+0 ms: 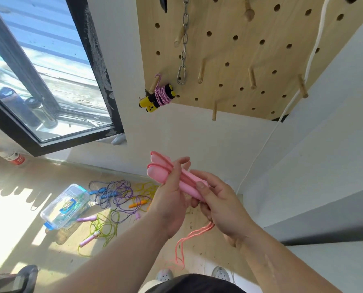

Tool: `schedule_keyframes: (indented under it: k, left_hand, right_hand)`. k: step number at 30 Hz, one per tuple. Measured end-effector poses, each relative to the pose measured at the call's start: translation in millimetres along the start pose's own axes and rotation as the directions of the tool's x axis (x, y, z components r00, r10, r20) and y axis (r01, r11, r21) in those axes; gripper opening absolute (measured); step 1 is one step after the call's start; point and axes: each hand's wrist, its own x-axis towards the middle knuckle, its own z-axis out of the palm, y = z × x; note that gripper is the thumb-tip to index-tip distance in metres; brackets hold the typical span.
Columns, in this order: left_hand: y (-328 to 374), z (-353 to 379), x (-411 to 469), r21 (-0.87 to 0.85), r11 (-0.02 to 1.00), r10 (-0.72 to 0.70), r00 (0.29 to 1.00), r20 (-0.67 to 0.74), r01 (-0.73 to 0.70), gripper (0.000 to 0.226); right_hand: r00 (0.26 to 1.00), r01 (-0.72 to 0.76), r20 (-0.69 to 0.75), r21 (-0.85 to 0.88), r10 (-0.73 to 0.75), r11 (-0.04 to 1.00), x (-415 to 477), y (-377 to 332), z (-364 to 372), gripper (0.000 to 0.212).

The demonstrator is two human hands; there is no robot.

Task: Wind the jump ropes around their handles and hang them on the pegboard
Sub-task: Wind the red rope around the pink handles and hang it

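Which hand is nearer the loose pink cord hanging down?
Right. The loose pink cord drops from directly beneath the right hand; the left hand sits up and to its left, gripping the pink handles.

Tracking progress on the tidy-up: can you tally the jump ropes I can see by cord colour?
pink-and-white rope, on pegboard: 1
pink rope, in left hand and right hand: 1
striped rope, floor: 1
purple rope, floor: 1
yellow rope, floor: 1
green rope, floor: 1
Total: 6, tangle permitting

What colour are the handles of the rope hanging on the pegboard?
Yellow and black: the handles show clearest in the head view.
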Motion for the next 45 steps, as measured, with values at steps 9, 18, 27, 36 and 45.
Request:
schedule_keyframes:
  k: [9,18,27,36,45]
  left_hand:
    - [6,-31,4,0.586,0.803,0.238,0.960,-0.145,-0.110,0.088]
    - [37,-20,28,0.814,-0.385,0.001,0.882,0.471,-0.435,0.020]
    - [29,-19,35,0.886,-0.333,0.084,0.926,0.369,-0.323,0.025]
    - [32,-11,40,0.855,-0.304,0.047,0.890,0.453,-0.420,0.019]
    - [29,-23,44,0.814,-0.449,0.000,0.911,0.413,-0.369,0.016]
  right_hand:
    - [0.991,0.065,-0.077,-0.460,-0.113,0.886,12,1,-36,0.021]
    - [0.968,0.233,0.220,-0.584,-0.124,0.778,17,-26,-41,0.019]
    - [0.968,0.248,0.180,-0.636,-0.172,0.731,23,-19,-47,0.013]
    - [0.976,0.210,0.061,-0.519,-0.209,0.829,26,-14,-46,0.018]
    - [0.972,0.153,0.223,-0.842,0.077,0.517,25,-24,-56,0.076]
